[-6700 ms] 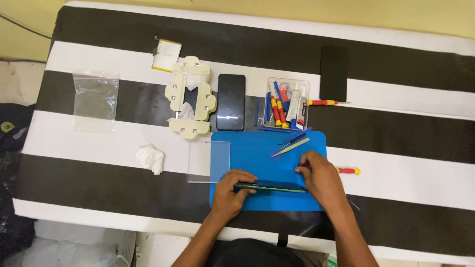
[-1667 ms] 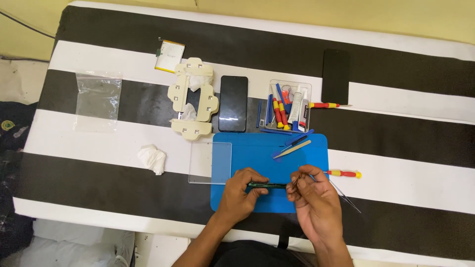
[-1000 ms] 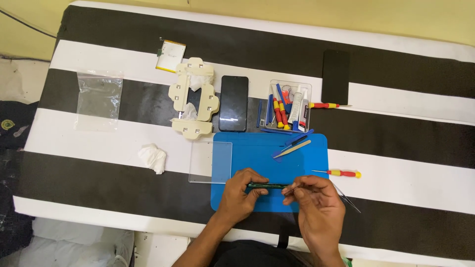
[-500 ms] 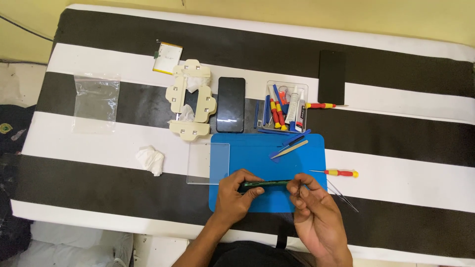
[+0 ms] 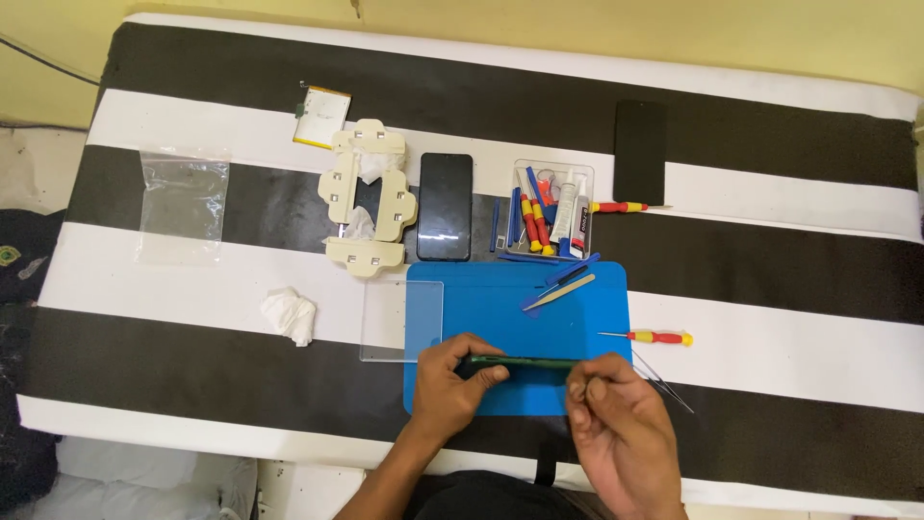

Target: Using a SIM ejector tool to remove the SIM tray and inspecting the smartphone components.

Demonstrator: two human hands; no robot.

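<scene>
**Two hands hold a dark phone on edge over a blue mat**

A table (image 5: 192,289) covered in broad black and white stripes is seen from above. Near its front edge lies a smooth blue rectangular work mat (image 5: 500,299). Over the front part of that mat, a thin dark green phone (image 5: 525,363) is held on its edge, so it shows only as a long narrow strip running left to right.

The left hand (image 5: 452,385) is closed around the left end of the phone, fingers curled over its top edge. The right hand (image 5: 616,424) sits at the phone's right end, fingertips pinched together right beside it (whether they grip the phone or some small item, I cannot tell). Thin metal tweezers (image 5: 664,385) lie just right of that hand, at the mat's front right corner.

A clear, flat rectangular sheet (image 5: 399,323) overlaps the mat's left edge. Left of it is a crumpled white tissue (image 5: 289,316). A red and yellow screwdriver (image 5: 654,337) lies just off the mat's right edge.

Behind the mat, toward the table's middle, stand a cream-coloured plastic clamp frame (image 5: 366,207), a glossy black phone (image 5: 445,205) lying flat, and a clear tray (image 5: 549,207) of small coloured tools. A matte black slab (image 5: 640,152) lies nearer the back right. A clear plastic bag (image 5: 183,202) rests by the left edge.
</scene>
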